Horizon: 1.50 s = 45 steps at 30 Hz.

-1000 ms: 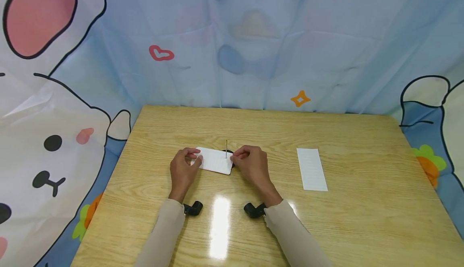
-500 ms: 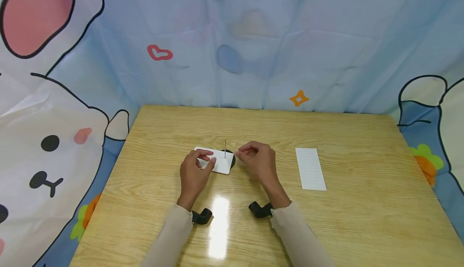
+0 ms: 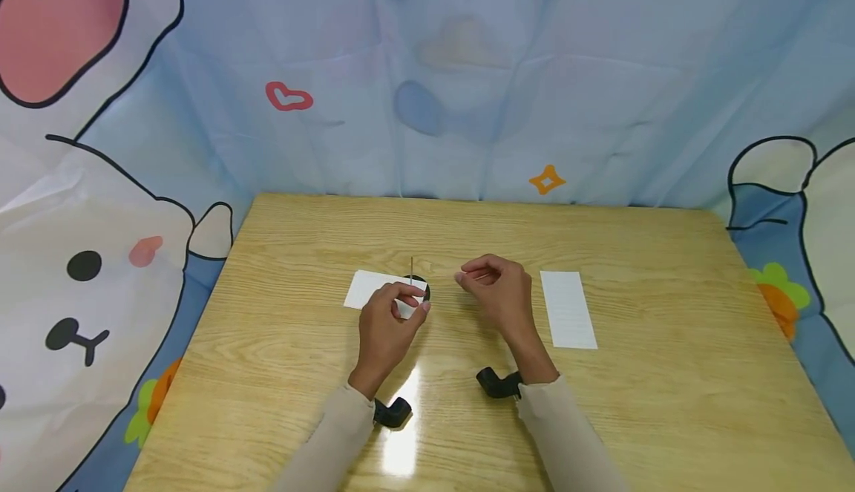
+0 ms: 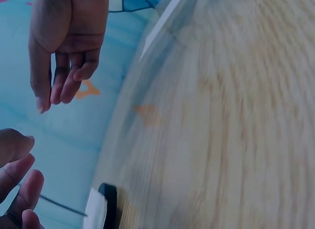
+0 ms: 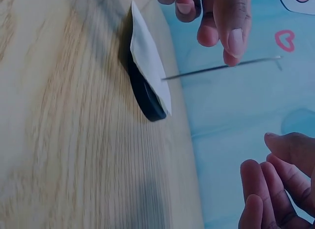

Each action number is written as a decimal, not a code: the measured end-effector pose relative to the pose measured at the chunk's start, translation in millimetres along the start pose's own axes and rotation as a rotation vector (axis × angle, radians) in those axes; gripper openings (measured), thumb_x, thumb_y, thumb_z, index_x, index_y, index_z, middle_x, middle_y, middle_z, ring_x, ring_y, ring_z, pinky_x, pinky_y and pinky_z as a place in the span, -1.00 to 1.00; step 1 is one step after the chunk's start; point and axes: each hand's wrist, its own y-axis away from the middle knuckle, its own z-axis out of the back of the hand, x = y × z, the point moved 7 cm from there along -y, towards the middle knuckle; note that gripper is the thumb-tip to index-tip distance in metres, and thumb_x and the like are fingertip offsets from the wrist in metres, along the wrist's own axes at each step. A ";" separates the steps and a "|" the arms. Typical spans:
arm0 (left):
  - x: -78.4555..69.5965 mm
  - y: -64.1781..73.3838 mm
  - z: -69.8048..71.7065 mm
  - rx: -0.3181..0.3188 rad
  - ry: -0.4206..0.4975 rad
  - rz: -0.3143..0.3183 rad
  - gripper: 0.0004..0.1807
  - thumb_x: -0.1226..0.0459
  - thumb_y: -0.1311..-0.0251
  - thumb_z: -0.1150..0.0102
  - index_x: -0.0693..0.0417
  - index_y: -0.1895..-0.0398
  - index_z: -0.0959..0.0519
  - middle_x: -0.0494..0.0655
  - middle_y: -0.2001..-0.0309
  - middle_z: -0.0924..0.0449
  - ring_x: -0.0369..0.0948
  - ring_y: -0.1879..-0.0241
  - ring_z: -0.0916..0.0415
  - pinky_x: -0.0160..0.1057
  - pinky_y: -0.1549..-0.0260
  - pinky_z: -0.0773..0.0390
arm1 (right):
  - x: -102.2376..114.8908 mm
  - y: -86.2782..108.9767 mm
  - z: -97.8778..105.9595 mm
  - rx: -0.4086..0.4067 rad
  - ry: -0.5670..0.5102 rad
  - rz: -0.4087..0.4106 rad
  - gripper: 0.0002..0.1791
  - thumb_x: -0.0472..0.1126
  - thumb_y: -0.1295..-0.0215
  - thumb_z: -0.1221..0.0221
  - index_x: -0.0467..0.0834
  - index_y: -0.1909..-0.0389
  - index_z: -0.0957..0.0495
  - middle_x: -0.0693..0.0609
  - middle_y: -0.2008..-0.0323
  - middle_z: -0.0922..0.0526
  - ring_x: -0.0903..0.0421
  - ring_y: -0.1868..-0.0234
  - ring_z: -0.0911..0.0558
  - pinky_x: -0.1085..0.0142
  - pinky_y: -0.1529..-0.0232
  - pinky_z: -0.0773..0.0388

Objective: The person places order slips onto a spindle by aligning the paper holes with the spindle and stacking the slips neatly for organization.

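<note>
White paper slips (image 3: 366,286) lie pierced on a bill spike, whose thin metal rod (image 3: 411,266) rises through them. Its black round base (image 3: 427,292) shows past their right end; in the right wrist view the base (image 5: 142,93) sits flat under the paper (image 5: 150,59). My left hand (image 3: 390,329) hovers in front of the spike, hiding part of the slips, its fingers loosely bent with nothing between them. To the right, my right hand (image 3: 504,300) is held above the table, fingers relaxed and without anything in them, apart from the paper.
Another white lined slip (image 3: 569,310) lies flat on the wooden table (image 3: 668,373), just right of my right hand. A printed blue curtain (image 3: 467,106) hangs behind the table's far edge. Black wrist cameras (image 3: 394,412) stick out from both sleeves.
My right hand has let go of the slip's corner and moved right. The left hand has released the left end and moved right, now in front of the spike. The slips stay on the spike.
</note>
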 end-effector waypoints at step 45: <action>-49.0 18.2 -95.9 0.243 -0.019 -0.116 -0.81 0.16 -0.25 -0.52 -0.21 0.09 -0.76 -0.25 0.30 -0.74 -0.28 0.43 -0.48 -0.45 0.40 -0.38 | -45.1 -8.4 87.1 -0.017 0.173 -0.012 -0.70 -0.11 -0.34 -0.46 -0.17 0.01 -0.78 -0.13 0.13 -0.83 -0.05 0.12 -0.77 0.46 0.18 -0.62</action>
